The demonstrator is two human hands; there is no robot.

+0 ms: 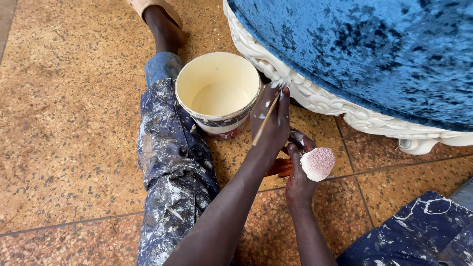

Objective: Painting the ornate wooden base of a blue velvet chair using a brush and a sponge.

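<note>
— What were the hands doing beside the round cream plastic paint bucket (218,93)?

— The left hand (271,123) was just right of the bucket, its fingers closed around a thin wooden-handled brush (266,119). The handle ran slanted across the palm, and the bristle end reached up to the carved white furniture frame (315,98), touching it just right of the bucket's rim.

— And the other hand?

— The right hand (299,172) sat lower, below and right of the bucket, close under the left wrist. Its fingers were curled around a rounded pinkish sponge with a pitted, paint-whitened face (318,163). A bit of reddish-brown material showed between the two hands; I couldn't tell what it was.

— What was in the bucket?

— Smooth, pale cream paint pooled at the bottom, with the inner walls coated in the same colour. The outside was smeared, with a dark band and a red patch near the base. It stood on the speckled orange-brown terrazzo floor (74,123), touching the person's outstretched leg on its left.

— The leg?

— Covered in blue denim trousers (170,162), crusted and streaked with white paint, rough-looking. A tan sandal (152,7) showed well above the bucket.

— And the furniture?

— Right of the bucket, the frame curved with scrolled, raised carving, glossy white. Above it lay crushed blue velvet upholstery (384,49), shiny and mottled. Both hands carried flecks of white paint.
</note>
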